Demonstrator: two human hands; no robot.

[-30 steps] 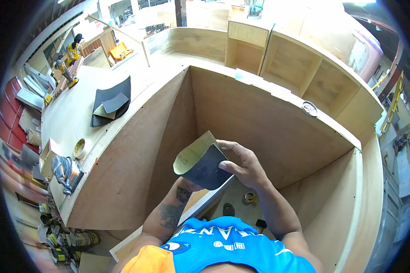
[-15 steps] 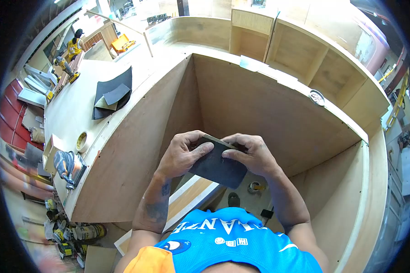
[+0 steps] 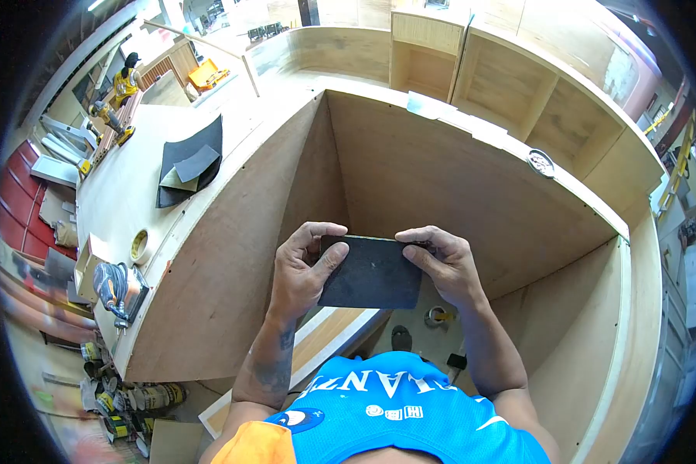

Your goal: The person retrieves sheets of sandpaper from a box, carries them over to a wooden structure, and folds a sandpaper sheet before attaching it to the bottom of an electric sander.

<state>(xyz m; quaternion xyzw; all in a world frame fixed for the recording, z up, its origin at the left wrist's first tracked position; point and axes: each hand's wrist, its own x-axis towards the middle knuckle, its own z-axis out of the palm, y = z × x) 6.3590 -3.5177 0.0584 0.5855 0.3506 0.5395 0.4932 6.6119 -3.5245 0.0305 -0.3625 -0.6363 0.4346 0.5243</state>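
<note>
Tan plywood panels (image 3: 456, 185) stand behind the black rectangular sheet (image 3: 371, 274), clamped at its top corners by my left grip (image 3: 305, 267) and right grip (image 3: 450, 267); farther off, overlapping black sheets (image 3: 179, 149) lie on the pale surface (image 3: 116, 205).

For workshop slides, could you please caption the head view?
Left hand and right hand hold a dark sheet by its upper corners amid wooden panels.

- Your left hand (image 3: 303, 267) and right hand (image 3: 448, 267) pinch the upper corners of a black sandpaper sheet (image 3: 373, 277).
- Loose sandpaper pieces (image 3: 196, 164) lie on the tabletop (image 3: 120, 185) at your left.
- A corded sander (image 3: 114, 286) sits near a tape roll (image 3: 134, 247).
</note>
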